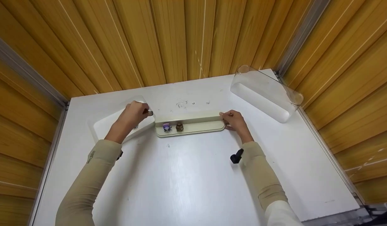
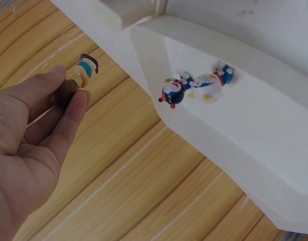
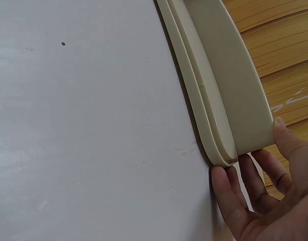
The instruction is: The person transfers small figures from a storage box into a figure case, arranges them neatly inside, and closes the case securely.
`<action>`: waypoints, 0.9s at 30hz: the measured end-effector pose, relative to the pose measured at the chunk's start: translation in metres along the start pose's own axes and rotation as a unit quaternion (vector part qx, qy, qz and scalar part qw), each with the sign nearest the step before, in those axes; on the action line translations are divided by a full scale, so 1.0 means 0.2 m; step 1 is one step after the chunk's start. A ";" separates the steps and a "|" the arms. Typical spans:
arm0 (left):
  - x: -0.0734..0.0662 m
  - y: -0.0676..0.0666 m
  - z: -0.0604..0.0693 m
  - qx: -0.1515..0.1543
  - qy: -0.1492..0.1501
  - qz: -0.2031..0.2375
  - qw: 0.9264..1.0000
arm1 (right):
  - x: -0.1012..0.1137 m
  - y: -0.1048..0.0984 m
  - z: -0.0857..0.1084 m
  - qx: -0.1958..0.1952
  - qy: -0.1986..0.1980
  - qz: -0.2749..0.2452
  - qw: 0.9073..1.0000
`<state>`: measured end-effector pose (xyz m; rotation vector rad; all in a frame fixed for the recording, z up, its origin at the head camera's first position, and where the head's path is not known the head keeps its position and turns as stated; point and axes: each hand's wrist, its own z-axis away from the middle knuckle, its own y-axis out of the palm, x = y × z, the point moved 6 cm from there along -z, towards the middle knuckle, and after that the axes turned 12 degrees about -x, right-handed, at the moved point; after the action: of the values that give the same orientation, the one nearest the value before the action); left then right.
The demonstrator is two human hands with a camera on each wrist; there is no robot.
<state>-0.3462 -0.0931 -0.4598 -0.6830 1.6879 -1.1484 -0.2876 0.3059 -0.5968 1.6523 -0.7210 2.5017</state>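
My left hand (image 1: 130,116) is raised over the white tray (image 2: 274,135) and pinches a small figurine (image 2: 85,70) with a dark hat and a blue band between thumb and fingers. Inside that tray lie a red-and-black-headed figurine (image 2: 173,94) and at least one blue-and-white figurine (image 2: 209,85). At the right end of a beige display stand (image 1: 199,127), my right hand (image 1: 236,122) holds its corner, thumb at the back panel's top edge and fingers around the end. On the stand's left part are a purple figurine (image 1: 167,127) and a brown figurine (image 1: 179,126).
A transparent cover (image 1: 262,89) lies at the back right of the white table (image 1: 187,175). Wood-patterned panels (image 1: 180,40) close off the back and both sides. Dark marks (image 1: 181,104) spot the table behind the stand.
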 end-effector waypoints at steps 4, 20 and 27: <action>-0.09 0.02 0.00 0.001 0.026 0.004 1.000 | -0.01 0.00 0.00 -0.002 0.001 -0.004 1.000; -0.35 0.08 0.05 -0.029 0.145 -0.065 0.987 | -0.01 0.00 -0.01 -0.002 0.002 0.003 1.000; -0.44 0.13 0.06 -0.015 0.175 -0.052 0.983 | -0.01 0.00 -0.02 0.003 0.011 -0.002 1.000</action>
<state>-0.2976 -0.0134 -0.4508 -0.6209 1.9842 -1.3810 -0.2905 0.3080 -0.6004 1.6242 -0.7076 2.5170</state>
